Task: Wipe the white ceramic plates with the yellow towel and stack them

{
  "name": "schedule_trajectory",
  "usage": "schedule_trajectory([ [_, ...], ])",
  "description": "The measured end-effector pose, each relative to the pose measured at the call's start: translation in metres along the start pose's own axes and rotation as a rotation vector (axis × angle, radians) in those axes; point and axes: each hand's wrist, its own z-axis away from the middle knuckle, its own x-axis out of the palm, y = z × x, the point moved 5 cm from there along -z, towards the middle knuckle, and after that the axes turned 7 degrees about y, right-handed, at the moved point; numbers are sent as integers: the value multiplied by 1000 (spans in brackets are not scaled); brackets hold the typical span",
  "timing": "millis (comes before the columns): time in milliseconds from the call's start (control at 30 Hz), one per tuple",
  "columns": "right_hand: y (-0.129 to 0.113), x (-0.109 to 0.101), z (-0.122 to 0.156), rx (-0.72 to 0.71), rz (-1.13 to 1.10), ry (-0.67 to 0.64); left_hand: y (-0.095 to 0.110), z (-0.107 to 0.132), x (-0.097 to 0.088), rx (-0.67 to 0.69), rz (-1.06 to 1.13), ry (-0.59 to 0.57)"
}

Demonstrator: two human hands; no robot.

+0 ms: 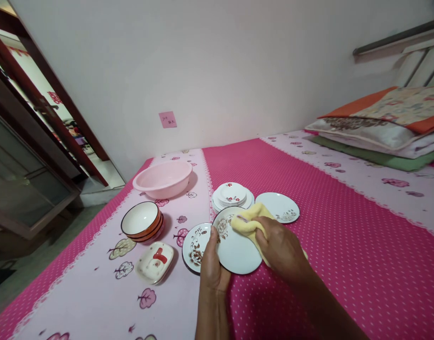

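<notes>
Left hand (213, 267) gripping a white plate (238, 252) by its left side, thumb up over the rim, rest of the hand beneath; right hand (282, 243) clutching a yellow cloth (252, 221), bunched in the fingers and pressed on the upper right of the plate's face. Plate is dark-rimmed, brown flower print at upper left, tilted, held in front of the wearer over the bedspread (326, 250), which is hot pink with white dots plus pale bands of printed trees. Just left of it, partly hidden by the left hand, a brown-flowered plate (194, 245), also dark-rimmed. Just beyond the held plate, a stack of small plates (231, 194), red flowers on the top one; near edge hidden. Right of the stack, a grey-flowered plate (276, 206) lying face up, partly covered by cloth in this view. Further left: nested bowls (141, 221), orange-brown outside, white inside, dark rims; nearer the wearer, a squarish dish (155, 262) with a red-scarfed figure, near the bowls. Behind the bowls, a pink basin (163, 180), upright. Far right, folded bedding (387, 125), piled, green layer at the bottom. Pink note (167, 119) on the wall (231, 71), writing too small to read. Doorway at far left.
</notes>
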Motion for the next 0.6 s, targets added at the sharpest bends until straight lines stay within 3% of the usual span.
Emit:
schedule_trajectory([
  [133, -2, 3, 2, 53, -371, 88, -5, 1, 5, -26, 23, -48],
  [267, -20, 12, 7, 98, -650, -26, -6, -4, 6, -21, 67, -69],
  [433, -47, 20, 16, -64, -701, -224, -3, -10, -3, -3, 114, -74],
  [533, -50, 21, 22, -117, -699, -385, 0, -7, -8, -34, 120, -102],
  [600, -45, 18, 25, -123, -639, -469, -1, -5, -8, -123, 82, -127],
])
